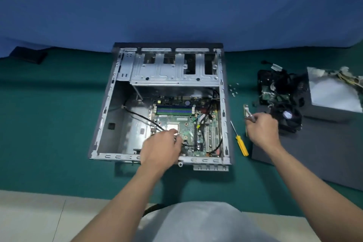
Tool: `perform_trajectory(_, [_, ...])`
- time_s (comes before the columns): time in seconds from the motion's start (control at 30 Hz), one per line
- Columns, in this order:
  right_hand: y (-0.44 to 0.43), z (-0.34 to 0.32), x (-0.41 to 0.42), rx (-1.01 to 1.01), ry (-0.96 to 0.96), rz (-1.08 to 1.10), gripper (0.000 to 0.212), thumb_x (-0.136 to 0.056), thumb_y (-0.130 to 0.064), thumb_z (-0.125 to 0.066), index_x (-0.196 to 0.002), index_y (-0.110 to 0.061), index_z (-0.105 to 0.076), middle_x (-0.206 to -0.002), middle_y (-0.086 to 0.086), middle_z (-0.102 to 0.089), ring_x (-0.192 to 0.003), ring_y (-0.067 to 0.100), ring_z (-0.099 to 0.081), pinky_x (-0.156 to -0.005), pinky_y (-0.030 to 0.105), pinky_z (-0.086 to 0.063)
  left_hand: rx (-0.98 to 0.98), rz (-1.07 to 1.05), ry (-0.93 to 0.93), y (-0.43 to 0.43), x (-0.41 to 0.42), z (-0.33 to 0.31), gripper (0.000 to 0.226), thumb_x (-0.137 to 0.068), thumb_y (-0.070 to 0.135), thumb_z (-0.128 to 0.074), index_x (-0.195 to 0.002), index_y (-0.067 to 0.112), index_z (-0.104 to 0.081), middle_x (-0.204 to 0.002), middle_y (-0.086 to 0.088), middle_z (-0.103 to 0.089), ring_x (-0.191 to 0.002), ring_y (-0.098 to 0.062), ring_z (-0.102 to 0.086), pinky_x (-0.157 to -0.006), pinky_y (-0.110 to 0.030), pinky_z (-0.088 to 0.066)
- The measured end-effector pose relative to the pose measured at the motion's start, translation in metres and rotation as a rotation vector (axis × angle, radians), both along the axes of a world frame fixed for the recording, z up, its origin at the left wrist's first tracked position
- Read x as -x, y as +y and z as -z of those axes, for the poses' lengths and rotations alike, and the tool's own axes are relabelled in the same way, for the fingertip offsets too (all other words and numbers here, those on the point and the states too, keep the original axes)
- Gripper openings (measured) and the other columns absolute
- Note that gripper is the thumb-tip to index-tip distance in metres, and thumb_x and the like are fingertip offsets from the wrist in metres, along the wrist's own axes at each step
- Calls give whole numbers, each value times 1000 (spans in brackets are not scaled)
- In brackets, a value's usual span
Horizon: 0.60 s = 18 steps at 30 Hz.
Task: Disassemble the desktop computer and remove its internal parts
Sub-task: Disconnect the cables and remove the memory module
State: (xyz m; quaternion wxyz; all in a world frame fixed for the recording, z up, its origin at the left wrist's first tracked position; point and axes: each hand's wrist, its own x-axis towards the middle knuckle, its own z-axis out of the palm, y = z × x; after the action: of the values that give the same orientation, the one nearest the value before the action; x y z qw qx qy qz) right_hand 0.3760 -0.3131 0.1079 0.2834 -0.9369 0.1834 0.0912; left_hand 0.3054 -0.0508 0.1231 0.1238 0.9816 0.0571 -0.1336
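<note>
I see the open computer case [110,108] lying on the green cloth, motherboard [188,124] still inside. My left hand [161,147] reaches in over the board, fingers bent down by a black cable [141,117]; blur hides whether they grip it. My right hand [262,129], outside the case beside the yellow screwdriver [242,145], pinches a small grey metal piece [250,115] in curled fingers.

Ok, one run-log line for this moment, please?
left hand: over green motherboard in grey metal case | right hand: grips small grey tool
</note>
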Motion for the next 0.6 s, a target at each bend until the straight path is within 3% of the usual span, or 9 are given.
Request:
perform_trajectory(0.1, [1,27,12,-3,193,-72,15,-90,-18,-60,-85,-7,-68,-76,10,-63,-68,26,-59,-62,29,-45,-7,-34,88,3,-4,1,34,-96,36,-39,-122,24,-58,-106,-6,-70,-91,-27,-63,-75,-36,-50])
perform_trajectory(0.17, [8,39,16,28,260,-116,18,-91,-18,-61,-76,-9,-62,-68,3,-56,-58,16,-53,-55,26,-41,-13,-43,100,3,-3,2,32,-96,37,-39,-118,26,-59,-108,-7,-69,-94,-29,-62,-76,-36,-49])
perform_trajectory(0.27, [19,50,17,65,275,-122,23,-92,-15,-59,-69,-11,-53,-70,5,-56,-63,22,-58,-58,33,-50,-36,-73,78,2,-1,0,31,-95,36,-41,-116,27,-61,-106,-7,-69,-94,-29,-60,-71,-34,-41])
perform_trajectory(0.4, [27,56,12,141,227,-71,17,-92,-16,-60,-76,-11,-56,-75,5,-55,-68,26,-55,-60,32,-46,-29,-109,74,1,1,-1,31,-95,34,-40,-118,28,-61,-106,-4,-70,-94,-27,-60,-70,-33,-39])
perform_trajectory(0.5, [24,52,5,70,272,-8,13,-90,-16,-59,-84,-5,-62,-85,10,-63,-76,30,-62,-68,37,-54,-36,-126,68,1,3,-2,32,-96,34,-40,-119,29,-61,-107,-3,-70,-95,-27,-61,-70,-32,-37])
perform_trajectory(0.6, [13,45,-3,-20,254,60,17,-88,-20,-56,-92,-6,-65,-94,15,-64,-84,35,-62,-72,38,-53,-37,-145,48,2,4,-2,32,-95,34,-42,-120,29,-62,-108,-3,-70,-96,-27,-61,-69,-31,-35])
